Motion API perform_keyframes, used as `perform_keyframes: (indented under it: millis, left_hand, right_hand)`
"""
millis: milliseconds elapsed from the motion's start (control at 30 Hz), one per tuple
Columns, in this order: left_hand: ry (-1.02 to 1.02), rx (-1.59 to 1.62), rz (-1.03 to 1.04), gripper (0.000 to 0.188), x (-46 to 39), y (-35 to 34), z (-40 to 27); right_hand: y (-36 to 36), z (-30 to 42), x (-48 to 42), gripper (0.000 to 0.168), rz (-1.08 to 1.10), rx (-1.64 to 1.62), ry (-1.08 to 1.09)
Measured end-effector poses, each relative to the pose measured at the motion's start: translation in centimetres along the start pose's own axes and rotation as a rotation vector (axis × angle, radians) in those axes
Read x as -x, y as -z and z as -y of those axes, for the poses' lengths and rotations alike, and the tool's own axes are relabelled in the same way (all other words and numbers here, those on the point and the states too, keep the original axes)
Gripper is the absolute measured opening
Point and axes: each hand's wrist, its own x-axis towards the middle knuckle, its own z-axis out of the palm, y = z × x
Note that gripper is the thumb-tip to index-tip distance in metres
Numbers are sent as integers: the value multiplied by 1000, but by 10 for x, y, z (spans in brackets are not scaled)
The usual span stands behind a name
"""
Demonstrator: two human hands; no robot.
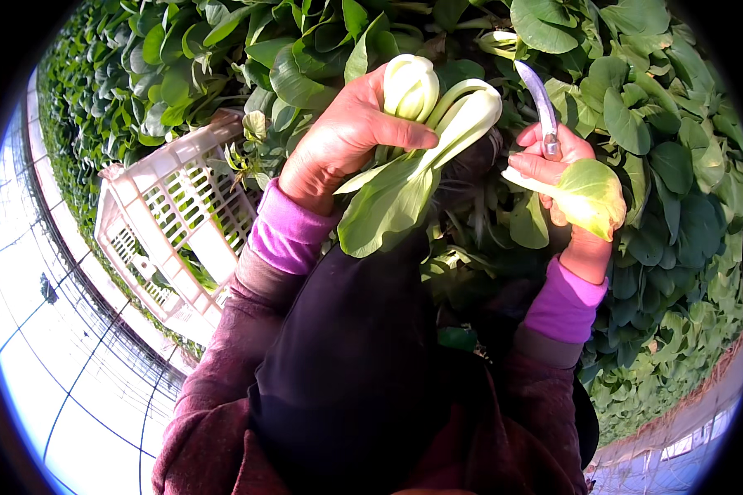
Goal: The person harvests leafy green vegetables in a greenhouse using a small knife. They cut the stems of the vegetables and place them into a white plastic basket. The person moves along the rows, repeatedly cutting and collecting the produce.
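Observation:
My left hand (pixel 353 127) grips two heads of bok choy, their pale bases pointing up and away from me. One bok choy (pixel 411 86) sits against my fingers; the other bok choy (pixel 470 117) lies to its right, beyond my thumb, with a broad leaf hanging toward my knee. My right hand (pixel 557 161) holds a knife with a curved blade (pixel 537 96), which points up and to the left. Between the thumb and fingers of that same hand is a loose yellowing leaf (pixel 588 192) with a white stalk. The knife's handle is mostly hidden in the palm.
A white slatted plastic crate (pixel 179 216) stands tilted in the view at the left, with green leaves inside. Dense leafy plants (pixel 675 142) surround my hands ahead and at the right. Loose leaves and roots lie on the ground beyond my dark-clothed knee (pixel 359 346).

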Motion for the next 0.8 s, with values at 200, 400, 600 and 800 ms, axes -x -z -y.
perform_keyframes:
  millis: [200,400,600,800]
  left_hand:
    - [-282,-391,-134,49,0,-11,-4]
    - [-319,-537,-90,51,-10,-33,12]
    - [-166,-81,-30,46,-11,-28,3]
    - [-9,-91,76,55,-24,-30,10]
  right_hand:
    - [4,1,20,28,-357,50,195]
    - [-42,37,8,46,-214,-379,288]
    - [-40,7,-5,39,-235,-675,267]
    - [-31,-6,-4,44,-67,-793,284]
